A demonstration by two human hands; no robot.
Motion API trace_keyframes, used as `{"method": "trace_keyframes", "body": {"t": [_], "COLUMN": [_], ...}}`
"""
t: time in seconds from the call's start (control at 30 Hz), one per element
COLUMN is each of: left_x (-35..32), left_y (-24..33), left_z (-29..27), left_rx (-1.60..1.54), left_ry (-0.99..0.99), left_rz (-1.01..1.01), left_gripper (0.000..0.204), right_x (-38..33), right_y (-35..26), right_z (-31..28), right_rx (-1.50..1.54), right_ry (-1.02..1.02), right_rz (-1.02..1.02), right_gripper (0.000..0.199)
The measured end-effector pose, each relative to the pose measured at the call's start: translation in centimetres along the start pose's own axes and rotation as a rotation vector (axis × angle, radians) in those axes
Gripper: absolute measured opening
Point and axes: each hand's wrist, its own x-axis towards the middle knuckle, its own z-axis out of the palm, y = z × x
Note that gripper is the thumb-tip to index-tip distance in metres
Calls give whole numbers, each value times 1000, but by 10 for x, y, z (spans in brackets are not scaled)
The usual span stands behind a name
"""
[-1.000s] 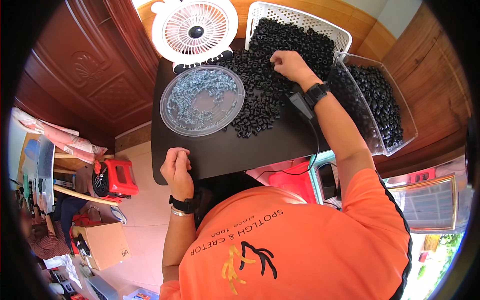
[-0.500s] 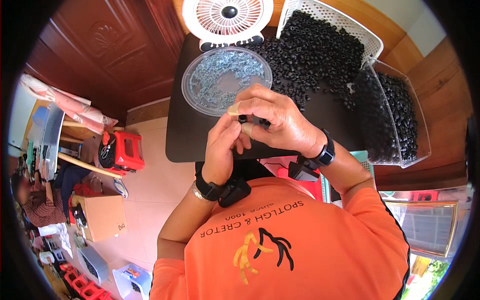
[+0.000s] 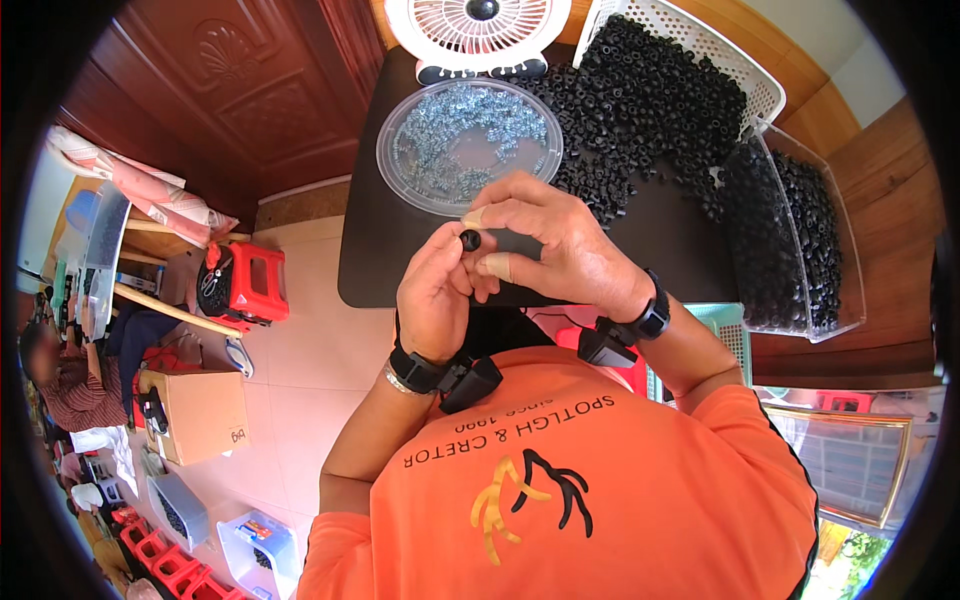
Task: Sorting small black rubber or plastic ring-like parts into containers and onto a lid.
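Observation:
A small round black plastic part with a hole (image 3: 470, 240) is pinched at the fingertips of my left hand (image 3: 435, 290), just above the table's near edge. My right hand (image 3: 555, 235) curves round it from the right. Its thumb and index finger, both with pale coverings on the tips, stand apart, the index tip close above the part. Nothing shows in the gap between them; the inner palm is hidden. Beyond my hands sits a round clear tray (image 3: 384, 165) of small bluish metallic pieces, and right of it lies a heap of black parts (image 3: 640, 110).
A white fan (image 3: 480, 45) stands behind the tray on the dark table (image 3: 375, 265). A white basket (image 3: 765, 95) and a clear bin (image 3: 800, 240) hold more black parts. At the left are a red stool (image 3: 262, 285), a cardboard box (image 3: 205, 415) and another person (image 3: 85, 400).
My right thumb and index finger have spread apart, and the black part shows more fully in my left fingertips. A dark piece seen within my right hand earlier is out of sight.

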Motion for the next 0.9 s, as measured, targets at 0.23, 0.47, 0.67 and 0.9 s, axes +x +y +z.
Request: {"method": "trace_keyframes", "body": {"t": [0.23, 0.47, 0.67, 0.9], "left_x": [-2, 1, 0, 0], "left_y": [0, -6, -6, -8], "left_z": [1, -13, -12, -18], "left_rx": [40, 43, -43, 30], "left_ry": [-12, -110, -86, -66], "left_rz": [-18, -21, -41, -76], "left_gripper": [37, 38, 32, 28], "right_x": [-1, -3, -5, -4], "right_y": [0, 2, 0, 4], "right_z": [9, 10, 13, 15], "right_rx": [-31, 56, 90, -2], "right_ry": [22, 11, 14, 38], "right_rz": [19, -6, 35, 18], "right_gripper": [32, 28, 28, 21]}}
